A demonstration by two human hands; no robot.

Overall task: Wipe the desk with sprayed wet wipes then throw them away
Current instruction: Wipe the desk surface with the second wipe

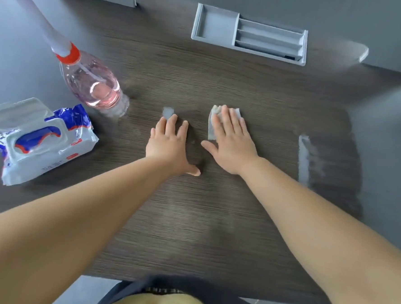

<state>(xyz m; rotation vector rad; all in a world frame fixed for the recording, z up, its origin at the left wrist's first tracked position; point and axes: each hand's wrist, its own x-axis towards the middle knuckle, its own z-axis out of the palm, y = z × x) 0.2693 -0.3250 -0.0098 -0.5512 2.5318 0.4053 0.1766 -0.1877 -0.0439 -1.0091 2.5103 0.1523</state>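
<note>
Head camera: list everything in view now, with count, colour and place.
desk: 1, dark wood-grain, under everything
spray bottle: 1, clear, pink liquid, red collar, far left
wipes pack: 1, white and blue, lid open, left edge
organiser tray: 1, grey, far centre
wet wipe: 1, white, centre, under right fingers
pale streak: 1, grey, right of the hands
left hand: 1, flat on desk
right hand: 1, flat, pressing the wipe

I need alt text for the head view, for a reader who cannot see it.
A person's right hand presses a wet wipe flat on a dark desk, with the left hand flat beside it. A spray bottle and an open wipes pack sit at the left.
</note>
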